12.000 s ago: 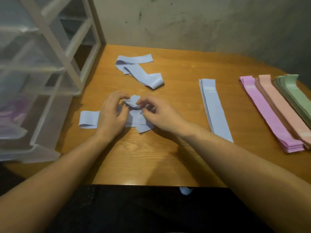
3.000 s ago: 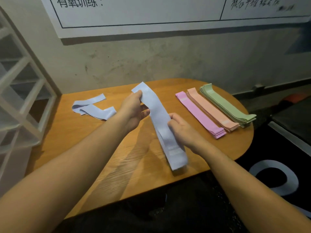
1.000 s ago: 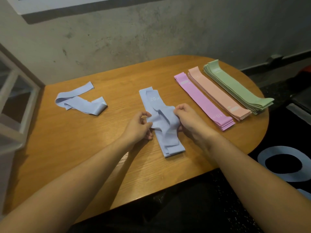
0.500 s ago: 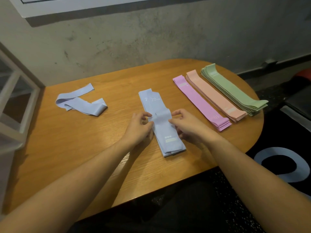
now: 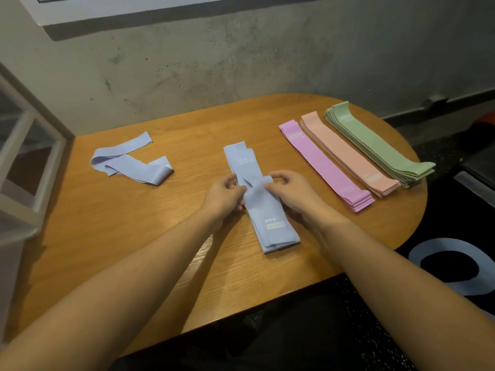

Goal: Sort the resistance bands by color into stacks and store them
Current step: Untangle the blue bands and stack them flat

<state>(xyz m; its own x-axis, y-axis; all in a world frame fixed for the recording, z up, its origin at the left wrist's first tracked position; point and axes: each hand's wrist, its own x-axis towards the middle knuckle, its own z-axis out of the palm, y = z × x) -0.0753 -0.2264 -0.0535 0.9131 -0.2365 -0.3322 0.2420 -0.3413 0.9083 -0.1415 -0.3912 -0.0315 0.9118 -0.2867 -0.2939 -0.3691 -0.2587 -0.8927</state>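
There is one view only, from a camera worn on the person's head, looking forward and down at a steep angle across the table (image 5: 166,236). It sits close: both forearms run in from the bottom edge towards 12 o'clock. The wall (image 5: 241,62) closes the view at 12 o'clock, and floor shows at 4 o'clock. The wide lens bends straight edges.

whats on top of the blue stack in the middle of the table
A twisted blue band lies on the blue stack, pinched by the left hand and right hand. The hands cover the stack's side edges there.
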